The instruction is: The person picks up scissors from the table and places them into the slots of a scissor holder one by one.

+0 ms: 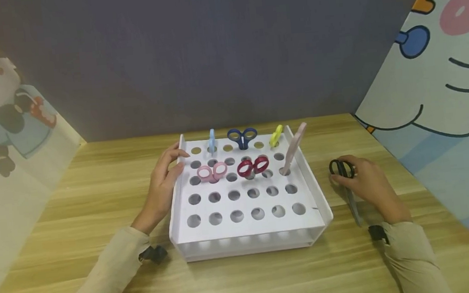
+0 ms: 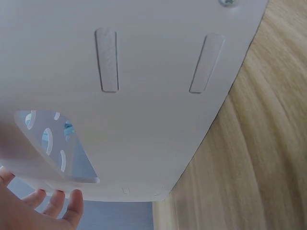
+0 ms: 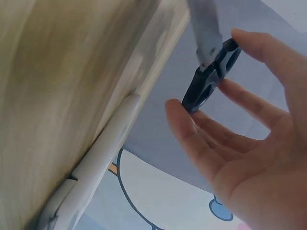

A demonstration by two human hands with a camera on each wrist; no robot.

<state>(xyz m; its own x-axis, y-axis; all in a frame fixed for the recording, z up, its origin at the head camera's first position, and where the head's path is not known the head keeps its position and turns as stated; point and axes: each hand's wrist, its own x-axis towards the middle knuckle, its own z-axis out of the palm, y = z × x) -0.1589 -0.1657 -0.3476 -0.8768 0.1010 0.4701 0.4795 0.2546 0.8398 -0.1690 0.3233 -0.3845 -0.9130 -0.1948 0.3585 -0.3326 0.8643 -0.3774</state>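
In the head view a white rack (image 1: 245,203) with rows of round holes stands mid-table. My left hand (image 1: 163,183) rests against its left side wall, fingertips (image 2: 75,195) on the panel near a cutout in the left wrist view. To the right of the rack my right hand (image 1: 365,179) pinches black-handled scissors (image 1: 342,168) by the handles between thumb and fingers. Their blades (image 1: 353,208) point down toward the tabletop. In the right wrist view the thumb and fingers meet the black handles (image 3: 211,79) from both sides.
Several scissors stand in the rack, handles up: light blue (image 1: 211,141), navy (image 1: 243,146), yellow (image 1: 275,136), pale pink (image 1: 293,149), pink (image 1: 213,177) and dark red (image 1: 253,167). A dark grey wall (image 1: 218,55) closes the wooden table's back; cartoon-printed panels (image 1: 413,89) flank it.
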